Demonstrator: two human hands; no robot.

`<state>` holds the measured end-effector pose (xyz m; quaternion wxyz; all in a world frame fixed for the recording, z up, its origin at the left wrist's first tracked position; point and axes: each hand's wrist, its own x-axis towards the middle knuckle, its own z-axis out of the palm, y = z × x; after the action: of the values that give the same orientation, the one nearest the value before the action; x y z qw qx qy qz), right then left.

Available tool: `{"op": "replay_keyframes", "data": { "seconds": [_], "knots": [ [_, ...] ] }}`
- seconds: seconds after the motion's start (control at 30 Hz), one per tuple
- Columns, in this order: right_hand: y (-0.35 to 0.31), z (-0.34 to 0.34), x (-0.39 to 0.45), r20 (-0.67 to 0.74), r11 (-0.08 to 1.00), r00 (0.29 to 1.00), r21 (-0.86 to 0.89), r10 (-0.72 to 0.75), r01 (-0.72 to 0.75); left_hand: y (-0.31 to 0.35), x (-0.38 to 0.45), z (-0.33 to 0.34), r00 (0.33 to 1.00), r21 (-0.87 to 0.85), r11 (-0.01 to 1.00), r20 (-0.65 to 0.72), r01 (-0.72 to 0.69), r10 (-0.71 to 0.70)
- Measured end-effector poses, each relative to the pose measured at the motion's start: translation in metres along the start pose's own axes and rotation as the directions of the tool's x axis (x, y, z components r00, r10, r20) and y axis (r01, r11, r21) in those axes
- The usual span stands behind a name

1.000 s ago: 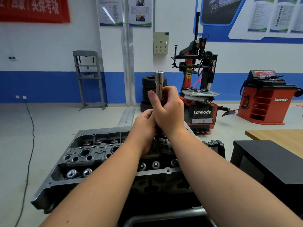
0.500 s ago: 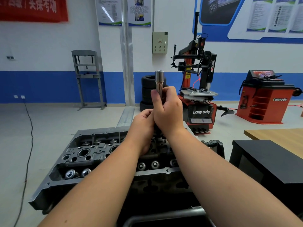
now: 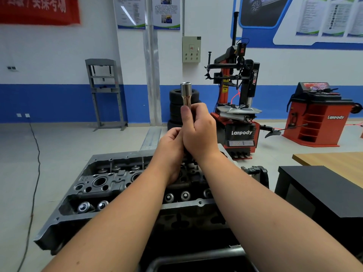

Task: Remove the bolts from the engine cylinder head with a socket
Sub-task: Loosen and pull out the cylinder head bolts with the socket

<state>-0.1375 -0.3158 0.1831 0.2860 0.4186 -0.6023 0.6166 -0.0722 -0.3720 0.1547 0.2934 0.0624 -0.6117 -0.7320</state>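
A: Where are your hands rn?

B: Both up in front of you, over the far half of the cylinder head (image 3: 102, 185). Your right hand (image 3: 198, 132) is wrapped round the socket tool (image 3: 186, 96), thumb up along the shaft. Your left hand (image 3: 170, 152) sits just below and left, touching the right, fingers curled in round the tool's lower part.

A: Tool upright?

B: Pretty much vertical. The shiny socket end sticks out above your right fist, open end up. Lower end is hidden behind your hands, so can't tell if it's seated on a bolt.

A: And the head itself?

B: Right under your forearms, dark grey casting, long side running left to right. Valve springs (image 3: 84, 207) show along the near edge, round bores in the middle on the left. Its rt end is hidden behind your arms.

A: What's around it?

B: Black cabinet (image 3: 322, 195) to your right, w/ a wooden bench (image 3: 334, 159) behind it. Further back, a red and black tire changer (image 3: 238, 107) marked Lanpody, a stack of tires (image 3: 175, 107) beside it, directly behind the socket from your view. Red wheel balancer (image 3: 322, 114) far right. Grey shop press frame (image 3: 105, 95) against the blue and white wall on the left, a black cable (image 3: 36, 163) running across the floor below it. Posters and a red banner up top.
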Motion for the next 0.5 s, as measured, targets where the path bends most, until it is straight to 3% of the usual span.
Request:
{"op": "replay_keyframes", "data": {
  "seconds": [0.17,0.4,0.5],
  "knots": [
    [0.0008,-0.0006,-0.0004,0.022,0.999,1.0,0.048,0.014,-0.015,0.0011,-0.0012,0.0001,0.999,0.022,1.0,0.04,0.006,-0.007],
    [0.0008,-0.0017,-0.0004,0.01,1.0,1.0,0.003,0.013,-0.013,0.0004,-0.0013,0.0,1.0,0.023,1.0,-0.02,0.005,-0.005],
    [-0.0005,-0.0006,-0.0009,0.01,0.999,0.999,0.036,0.031,-0.032,0.0016,-0.0012,0.001,1.0,0.053,0.999,0.03,0.003,-0.004]
  ]
}}
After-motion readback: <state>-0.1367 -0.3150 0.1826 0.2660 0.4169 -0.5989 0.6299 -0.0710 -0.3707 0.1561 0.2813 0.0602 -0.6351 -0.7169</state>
